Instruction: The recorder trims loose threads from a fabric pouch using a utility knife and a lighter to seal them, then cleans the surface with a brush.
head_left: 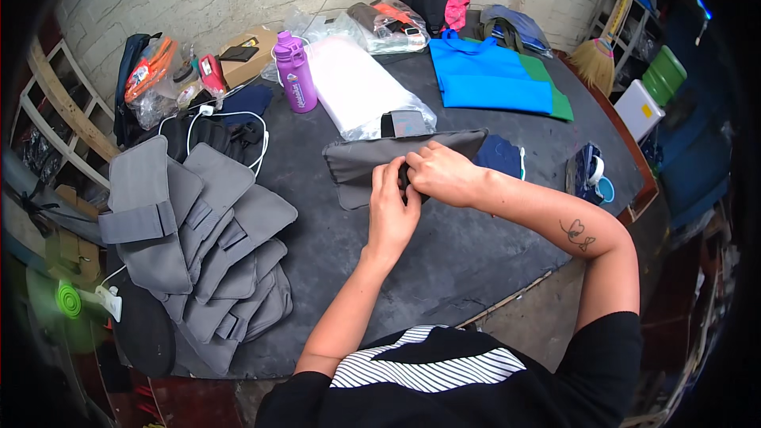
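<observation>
A grey padded fabric piece (pixel 361 160) with a dark edge is held up over the middle of the table, tilted. A short grey tab (pixel 403 124) stands at its far edge. My left hand (pixel 391 204) has its fingers bent and closed at the piece's near side. My right hand (pixel 441 174) meets it there, its fingers curled in a pinch. Between the fingertips shows a small black part (pixel 404 177), mostly hidden, perhaps a strap or band. To the left lies an overlapping pile of similar grey pieces (pixel 226 246), several with short straps across them.
Beyond my hands are a purple bottle (pixel 296 75), a stack of white sheets in clear plastic (pixel 345 79) and a blue bag (pixel 487 79) over green cloth. Dark blue cloth (pixel 499 156) and a tape roll (pixel 606 189) lie right. A small green fan (pixel 69 299) is at left.
</observation>
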`<action>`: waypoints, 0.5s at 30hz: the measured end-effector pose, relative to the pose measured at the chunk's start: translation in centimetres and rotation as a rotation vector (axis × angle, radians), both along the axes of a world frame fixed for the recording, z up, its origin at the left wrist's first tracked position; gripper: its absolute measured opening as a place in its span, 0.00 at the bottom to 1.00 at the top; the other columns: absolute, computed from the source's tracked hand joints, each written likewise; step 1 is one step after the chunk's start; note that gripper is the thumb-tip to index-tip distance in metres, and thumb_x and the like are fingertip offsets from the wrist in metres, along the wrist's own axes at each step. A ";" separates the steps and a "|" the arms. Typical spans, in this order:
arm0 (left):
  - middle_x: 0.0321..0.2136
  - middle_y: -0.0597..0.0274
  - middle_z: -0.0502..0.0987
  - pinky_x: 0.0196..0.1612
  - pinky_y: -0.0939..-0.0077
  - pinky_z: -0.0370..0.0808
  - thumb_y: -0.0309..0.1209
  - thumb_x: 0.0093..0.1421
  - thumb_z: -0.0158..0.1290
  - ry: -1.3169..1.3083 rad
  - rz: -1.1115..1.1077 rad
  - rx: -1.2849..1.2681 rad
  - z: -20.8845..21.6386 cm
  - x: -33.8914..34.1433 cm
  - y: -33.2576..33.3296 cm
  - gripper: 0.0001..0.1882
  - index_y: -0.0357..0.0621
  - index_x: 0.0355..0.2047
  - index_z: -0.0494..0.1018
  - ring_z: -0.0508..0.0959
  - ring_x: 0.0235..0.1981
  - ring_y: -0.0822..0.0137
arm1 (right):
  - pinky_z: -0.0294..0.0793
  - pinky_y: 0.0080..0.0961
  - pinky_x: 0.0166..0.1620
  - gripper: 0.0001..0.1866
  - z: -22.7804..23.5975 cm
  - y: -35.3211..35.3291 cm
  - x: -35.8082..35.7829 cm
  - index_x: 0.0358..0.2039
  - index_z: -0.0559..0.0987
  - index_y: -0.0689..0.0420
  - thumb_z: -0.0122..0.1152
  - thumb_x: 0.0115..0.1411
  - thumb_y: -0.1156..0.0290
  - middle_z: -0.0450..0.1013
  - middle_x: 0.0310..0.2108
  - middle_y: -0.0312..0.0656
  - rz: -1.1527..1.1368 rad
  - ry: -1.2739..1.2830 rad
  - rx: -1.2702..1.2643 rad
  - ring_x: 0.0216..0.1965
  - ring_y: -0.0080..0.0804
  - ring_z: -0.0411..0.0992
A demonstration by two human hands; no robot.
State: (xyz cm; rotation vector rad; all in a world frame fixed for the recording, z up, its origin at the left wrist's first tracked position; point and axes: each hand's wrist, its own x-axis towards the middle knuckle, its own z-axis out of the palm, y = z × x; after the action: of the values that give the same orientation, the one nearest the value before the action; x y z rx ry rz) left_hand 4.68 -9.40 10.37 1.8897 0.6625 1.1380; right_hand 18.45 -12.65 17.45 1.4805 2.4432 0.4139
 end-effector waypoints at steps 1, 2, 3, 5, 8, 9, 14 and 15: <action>0.41 0.50 0.66 0.33 0.70 0.74 0.17 0.55 0.49 -0.023 -0.014 -0.004 -0.1 0.0 0.1 0.22 0.33 0.51 0.64 0.74 0.32 0.60 | 0.73 0.33 0.39 0.10 -0.3 0.1 0.2 0.30 0.80 0.59 0.63 0.44 0.73 0.73 0.34 0.46 0.019 0.003 0.009 0.35 0.38 0.75; 0.41 0.50 0.66 0.33 0.70 0.74 0.17 0.55 0.49 -0.022 -0.013 -0.005 0.0 0.0 0.1 0.22 0.33 0.51 0.64 0.74 0.32 0.60 | 0.73 0.33 0.39 0.11 -0.6 0.0 0.3 0.31 0.79 0.58 0.62 0.44 0.73 0.73 0.33 0.46 0.037 0.007 0.017 0.34 0.39 0.75; 0.41 0.50 0.67 0.34 0.70 0.74 0.17 0.55 0.49 -0.036 -0.023 -0.006 0.1 -0.1 0.1 0.22 0.33 0.51 0.64 0.74 0.32 0.60 | 0.73 0.33 0.39 0.11 -0.8 0.0 0.4 0.31 0.79 0.58 0.62 0.44 0.73 0.73 0.33 0.46 0.037 0.008 0.017 0.34 0.39 0.75; 0.41 0.51 0.67 0.34 0.70 0.74 0.17 0.54 0.49 -0.049 -0.033 -0.006 0.1 -0.1 0.0 0.22 0.33 0.51 0.65 0.74 0.32 0.61 | 0.73 0.36 0.37 0.11 -0.7 -0.1 0.5 0.33 0.74 0.58 0.60 0.46 0.74 0.73 0.30 0.46 -0.004 0.240 0.084 0.31 0.43 0.75; 0.40 0.51 0.66 0.35 0.71 0.75 0.17 0.54 0.49 -0.049 -0.039 -0.013 0.0 0.0 0.0 0.22 0.33 0.51 0.65 0.74 0.32 0.61 | 0.73 0.38 0.34 0.09 1.6 -1.3 0.7 0.32 0.69 0.58 0.57 0.49 0.76 0.72 0.26 0.47 0.007 0.501 0.110 0.29 0.47 0.74; 0.40 0.53 0.67 0.35 0.73 0.75 0.16 0.54 0.49 -0.045 -0.026 -0.011 0.0 -0.2 0.1 0.22 0.35 0.51 0.65 0.74 0.34 0.64 | 0.71 0.40 0.32 0.07 2.5 -1.7 0.8 0.31 0.69 0.60 0.54 0.50 0.77 0.70 0.25 0.48 -0.018 0.576 0.139 0.29 0.50 0.73; 0.41 0.56 0.67 0.36 0.78 0.74 0.15 0.53 0.50 -0.043 0.007 -0.042 -0.4 -0.7 0.7 0.23 0.38 0.52 0.67 0.73 0.36 0.68 | 0.72 0.36 0.35 0.09 6.1 -4.0 2.5 0.35 0.73 0.59 0.56 0.51 0.80 0.74 0.27 0.47 -0.289 0.769 0.455 0.30 0.45 0.74; 0.41 0.57 0.67 0.37 0.78 0.74 0.16 0.54 0.51 -0.040 -0.002 -0.073 -0.3 -0.8 0.7 0.23 0.38 0.52 0.67 0.73 0.36 0.68 | 0.71 0.34 0.36 0.09 6.3 -4.4 3.5 0.35 0.75 0.58 0.57 0.52 0.79 0.74 0.26 0.45 -0.297 0.660 0.522 0.32 0.43 0.73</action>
State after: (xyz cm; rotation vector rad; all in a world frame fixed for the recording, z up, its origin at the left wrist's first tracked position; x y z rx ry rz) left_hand 3.89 -8.70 10.09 1.8011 0.6712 1.1320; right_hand 22.00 -17.06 23.75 2.4976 2.6196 0.6072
